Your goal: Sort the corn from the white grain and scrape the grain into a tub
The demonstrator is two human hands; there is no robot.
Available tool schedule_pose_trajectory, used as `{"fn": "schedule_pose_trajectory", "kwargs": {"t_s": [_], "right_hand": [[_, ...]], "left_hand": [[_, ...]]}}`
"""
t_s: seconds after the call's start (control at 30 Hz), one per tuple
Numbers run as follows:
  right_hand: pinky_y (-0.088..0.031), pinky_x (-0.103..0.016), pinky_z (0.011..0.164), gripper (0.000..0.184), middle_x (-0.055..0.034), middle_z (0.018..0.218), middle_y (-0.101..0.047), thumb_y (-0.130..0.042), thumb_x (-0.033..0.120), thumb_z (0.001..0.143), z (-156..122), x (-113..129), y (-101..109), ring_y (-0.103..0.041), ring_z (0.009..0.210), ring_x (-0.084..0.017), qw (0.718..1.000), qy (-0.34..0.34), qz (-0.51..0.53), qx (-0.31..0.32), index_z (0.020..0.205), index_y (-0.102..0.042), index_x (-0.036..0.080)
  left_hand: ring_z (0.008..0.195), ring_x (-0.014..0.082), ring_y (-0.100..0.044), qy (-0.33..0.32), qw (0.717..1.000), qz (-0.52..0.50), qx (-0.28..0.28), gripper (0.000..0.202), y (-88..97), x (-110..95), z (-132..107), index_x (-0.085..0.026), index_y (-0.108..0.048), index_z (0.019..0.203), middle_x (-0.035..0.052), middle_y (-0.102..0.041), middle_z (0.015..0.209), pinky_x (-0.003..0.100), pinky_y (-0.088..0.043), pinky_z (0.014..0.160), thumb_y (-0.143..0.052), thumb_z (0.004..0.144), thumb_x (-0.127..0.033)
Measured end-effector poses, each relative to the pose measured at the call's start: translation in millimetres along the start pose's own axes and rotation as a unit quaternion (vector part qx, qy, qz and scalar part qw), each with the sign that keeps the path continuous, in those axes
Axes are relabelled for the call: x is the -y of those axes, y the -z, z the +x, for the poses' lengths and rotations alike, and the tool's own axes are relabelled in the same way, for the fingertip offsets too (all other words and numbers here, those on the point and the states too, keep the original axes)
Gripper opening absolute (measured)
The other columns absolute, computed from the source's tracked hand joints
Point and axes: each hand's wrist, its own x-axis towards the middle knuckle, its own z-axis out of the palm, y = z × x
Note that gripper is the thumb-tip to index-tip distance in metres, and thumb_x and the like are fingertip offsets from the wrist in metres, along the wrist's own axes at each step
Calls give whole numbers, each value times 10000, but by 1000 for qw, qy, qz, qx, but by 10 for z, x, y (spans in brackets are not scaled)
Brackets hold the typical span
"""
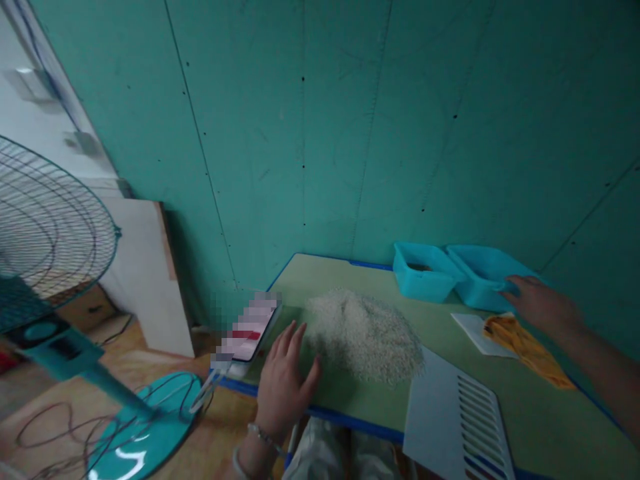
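Note:
My left hand (287,380) hovers over the near left part of the table, fingers spread and nothing in them. Just right of it lies a heap of pale grains that look like rice (367,333). Over at the right, my right hand (540,300) has its fingers closed on the near rim of a blue plastic bin (477,267); part of the grip is blurred. A second, smaller blue bin (425,280) stands beside it on the left, with something dark inside.
An orange cloth (530,350) lies partly on a white flat piece (475,333). A slotted white panel (440,413) overhangs the table's front edge. A lit phone (250,333) leans at the left edge. A standing fan (55,267) is left of the table; a green wall (325,133) stands behind.

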Motion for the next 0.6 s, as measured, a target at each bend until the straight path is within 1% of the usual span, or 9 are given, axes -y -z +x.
{"fn": "schedule_pose_trajectory", "kwargs": {"t_s": [0.1, 0.2, 0.23, 0.3, 0.37, 0.47, 0.5, 0.53, 0.6], "right_hand": [[-372, -348, 504, 280, -219, 1007, -602, -440, 302, 846, -66, -14, 96, -614, 687, -241, 999, -18, -18, -46, 942, -645, 137], [-370, -311, 508, 357, -178, 1011, -600, -365, 338, 878, -123, -38, 202, -611, 690, -205, 995, -16, -30, -90, 1039, -617, 144], [-379, -303, 519, 354, -167, 1029, -596, -365, 332, 878, -145, -48, 233, -612, 712, -204, 993, -18, -35, -108, 1057, -607, 146], [-395, -305, 525, 309, -171, 1042, -592, -407, 269, 852, -219, -67, 287, -613, 748, -226, 987, -35, -47, -151, 1041, -604, 123], [-428, -307, 552, 271, -145, 1073, -596, -438, 232, 827, -360, -75, 329, -615, 791, -231, 981, -24, -53, -185, 1016, -611, 145], [-471, -311, 623, 220, -109, 1037, -626, -468, 200, 795, -718, -34, 393, -618, 824, -216, 973, 24, -59, -222, 937, -634, 170], [-479, -308, 639, 202, -89, 994, -642, -469, 187, 788, -867, 4, 422, -621, 806, -203, 967, 56, -62, -243, 894, -641, 186], [-485, -308, 635, 195, -83, 930, -657, -463, 174, 791, -1021, 58, 458, -624, 769, -196, 944, 135, -69, -292, 854, -646, 191], [-486, -284, 648, 187, -41, 894, -666, -469, 156, 794, -1327, 222, 554, -618, 729, -160, 928, 191, -69, -312, 832, -637, 229]], "left_hand": [[1169, 312, -495, -2, 1000, -4, 7, 499, 4, -12, -6, -74, -464, 1229, 215, -518, 1282, 492, -444, 936, -375, 849, -385], [1151, 326, -512, -11, 1000, 2, -2, 514, -28, 32, -11, -77, -471, 1215, 221, -525, 1266, 514, -456, 915, -377, 843, -419], [1152, 329, -512, -13, 1000, 9, -13, 515, -47, 66, -10, -88, -473, 1210, 214, -533, 1259, 518, -458, 913, -383, 838, -433], [1167, 324, -505, -16, 1000, 14, -9, 522, -94, 156, -6, -104, -441, 1235, 209, -526, 1268, 501, -465, 915, -400, 834, -437], [1162, 318, -515, -42, 999, 8, 0, 506, -143, 248, -3, -133, -412, 1256, 204, -518, 1282, 490, -472, 912, -398, 840, -422], [1202, 324, -476, -77, 997, -27, 15, 548, -173, 321, -9, -179, -274, 1346, 203, -467, 1332, 518, -455, 924, -371, 854, -400], [1218, 331, -456, -62, 997, -42, 8, 590, -165, 319, -11, -188, -209, 1373, 206, -437, 1355, 537, -440, 933, -377, 852, -405], [1229, 348, -437, -42, 997, -58, 0, 632, -150, 305, -14, -194, -169, 1387, 213, -408, 1374, 564, -428, 932, -393, 842, -422], [1243, 379, -407, 7, 993, -112, -21, 709, -114, 252, -21, -206, -133, 1400, 218, -360, 1402, 607, -398, 938, -442, 813, -458]]}}
